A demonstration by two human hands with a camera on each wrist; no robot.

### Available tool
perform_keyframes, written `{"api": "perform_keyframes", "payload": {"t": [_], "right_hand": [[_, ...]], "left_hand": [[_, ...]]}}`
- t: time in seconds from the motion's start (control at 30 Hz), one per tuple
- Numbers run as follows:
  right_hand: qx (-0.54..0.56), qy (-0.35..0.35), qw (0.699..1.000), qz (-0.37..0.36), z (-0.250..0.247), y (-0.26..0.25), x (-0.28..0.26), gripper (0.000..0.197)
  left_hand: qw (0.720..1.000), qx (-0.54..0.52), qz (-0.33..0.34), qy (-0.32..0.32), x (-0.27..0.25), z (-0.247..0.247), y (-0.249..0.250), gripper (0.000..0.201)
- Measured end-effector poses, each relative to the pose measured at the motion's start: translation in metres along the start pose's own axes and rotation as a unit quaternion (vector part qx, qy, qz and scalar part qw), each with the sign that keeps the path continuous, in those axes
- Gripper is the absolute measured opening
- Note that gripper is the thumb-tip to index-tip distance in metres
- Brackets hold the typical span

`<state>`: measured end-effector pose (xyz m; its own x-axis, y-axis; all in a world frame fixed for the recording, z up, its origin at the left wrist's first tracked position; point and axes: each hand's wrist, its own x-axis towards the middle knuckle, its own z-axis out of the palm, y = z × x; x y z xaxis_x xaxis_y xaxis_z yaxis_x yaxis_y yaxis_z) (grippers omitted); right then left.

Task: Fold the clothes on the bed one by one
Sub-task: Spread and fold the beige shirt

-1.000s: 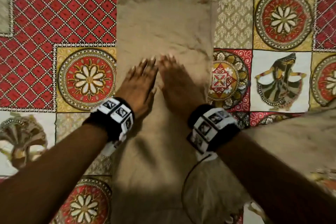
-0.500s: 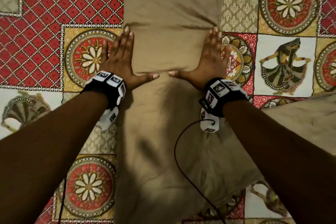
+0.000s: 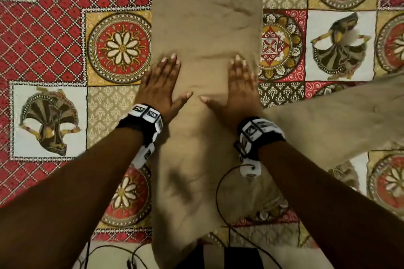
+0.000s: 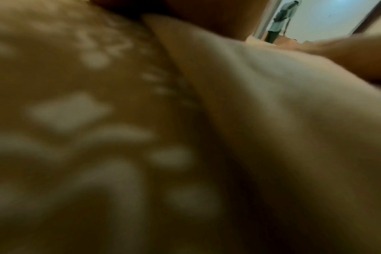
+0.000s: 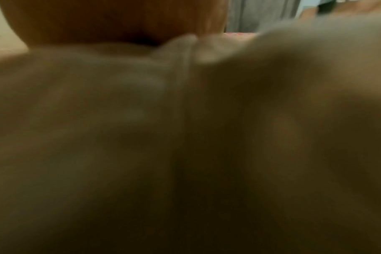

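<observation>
Black cables (image 3: pixel 220 199) trail over the near edge of the bed beneath your forearms, one of them looping across the lower end of the tan garment (image 3: pixel 205 28). That garment lies lengthwise down the middle of the patterned bedspread (image 3: pixel 54 28), running away from you as a long strip, with another part of the tan cloth branching off to your right and lying across the printed squares there.

Your wrists carry black bands with white marker blocks. Beyond them, your left hand (image 3: pixel 160 87) lies flat, palm down, on the left edge of the strip, fingers straight and close together, thumb spread inward. Your right hand (image 3: pixel 237 89) mirrors it on the right edge, also flat with straight fingers and the thumb pointing toward the other thumb; the two thumb tips are near each other but apart. Neither hand is clasping anything; both simply press on the cloth.

Your wrist views are blurred: the left one shows tan cloth (image 4: pixel 272 120) beside the patterned cover (image 4: pixel 76 120), the right one only tan cloth (image 5: pixel 185 120) up close.

Farther on, the strip carries a few shallow creases and runs out of the top of the head view.
</observation>
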<state>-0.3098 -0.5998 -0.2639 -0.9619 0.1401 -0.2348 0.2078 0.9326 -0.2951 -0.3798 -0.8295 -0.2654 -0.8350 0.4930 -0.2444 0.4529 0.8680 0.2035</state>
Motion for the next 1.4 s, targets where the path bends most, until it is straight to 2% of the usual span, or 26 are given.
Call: {"api": "perform_keyframes", "payload": {"t": [0.1, 0.17, 0.23, 0.27, 0.33, 0.4, 0.43, 0.5, 0.57, 0.73, 0.83, 0.9, 1.0, 1.07, 1.13, 1.27, 1.4], "right_hand": [[-0.023, -0.021, 0.997, 0.068, -0.009, 0.027, -0.008, 0.131], [-0.033, -0.017, 0.996, 0.082, -0.013, 0.036, -0.015, 0.134], [-0.037, 0.014, 0.995, 0.089, -0.019, 0.037, -0.024, 0.131], [-0.042, 0.039, 0.996, 0.071, -0.019, 0.033, -0.033, 0.123], [-0.058, 0.092, 0.994, -0.011, -0.008, 0.014, -0.059, 0.098], [-0.049, 0.078, 0.990, -0.104, 0.017, -0.012, -0.094, 0.080], [-0.044, 0.061, 0.989, -0.129, 0.030, -0.021, -0.112, 0.075], [-0.034, 0.044, 0.989, -0.136, 0.045, -0.023, -0.135, 0.069], [-0.020, 0.034, 0.992, -0.122, 0.045, -0.013, -0.141, 0.073], [-0.024, 0.042, 0.998, -0.046, 0.039, -0.008, -0.145, 0.094], [-0.036, 0.041, 0.998, -0.030, 0.039, -0.010, -0.154, 0.098], [-0.049, 0.029, 0.997, -0.058, 0.040, -0.006, -0.165, 0.097], [-0.065, -0.013, 0.980, -0.188, 0.047, 0.009, -0.194, 0.090], [-0.068, -0.023, 0.967, -0.246, 0.049, 0.023, -0.207, 0.090], [-0.060, -0.030, 0.963, -0.261, 0.044, 0.035, -0.215, 0.095], [-0.073, -0.080, 0.962, -0.250, 0.031, 0.045, -0.226, 0.118], [-0.093, -0.118, 0.957, -0.246, 0.029, 0.052, -0.237, 0.145]], "left_hand": [[1.000, 0.002, -0.024, -0.017, -0.003, -0.004, -0.009, 0.102], [0.999, 0.011, -0.035, -0.024, -0.008, -0.007, -0.012, 0.110], [0.999, 0.017, -0.041, -0.023, -0.018, -0.011, -0.009, 0.110], [0.999, 0.019, -0.032, -0.021, -0.028, -0.012, -0.004, 0.105], [1.000, 0.010, 0.026, -0.015, -0.053, -0.006, 0.014, 0.087], [0.996, 0.000, 0.082, -0.035, -0.083, 0.007, 0.034, 0.073], [0.995, 0.004, 0.089, -0.051, -0.096, 0.014, 0.042, 0.070], [0.996, 0.016, 0.069, -0.061, -0.110, 0.027, 0.044, 0.070], [0.997, 0.008, 0.053, -0.063, -0.112, 0.030, 0.040, 0.075], [0.994, 0.014, 0.075, -0.078, -0.114, 0.026, 0.033, 0.100], [0.996, 0.021, 0.044, -0.077, -0.135, 0.028, 0.031, 0.103], [0.996, 0.027, 0.031, -0.074, -0.157, 0.033, 0.030, 0.095], [0.996, 0.029, 0.031, -0.078, -0.199, 0.040, 0.028, 0.080], [0.997, 0.016, 0.017, -0.072, -0.224, 0.041, 0.024, 0.075], [0.998, -0.001, 0.000, -0.070, -0.245, 0.040, 0.025, 0.077], [0.994, -0.017, 0.063, -0.086, -0.275, 0.036, 0.035, 0.095], [0.991, -0.010, 0.039, -0.126, -0.290, 0.035, 0.027, 0.117]]}}
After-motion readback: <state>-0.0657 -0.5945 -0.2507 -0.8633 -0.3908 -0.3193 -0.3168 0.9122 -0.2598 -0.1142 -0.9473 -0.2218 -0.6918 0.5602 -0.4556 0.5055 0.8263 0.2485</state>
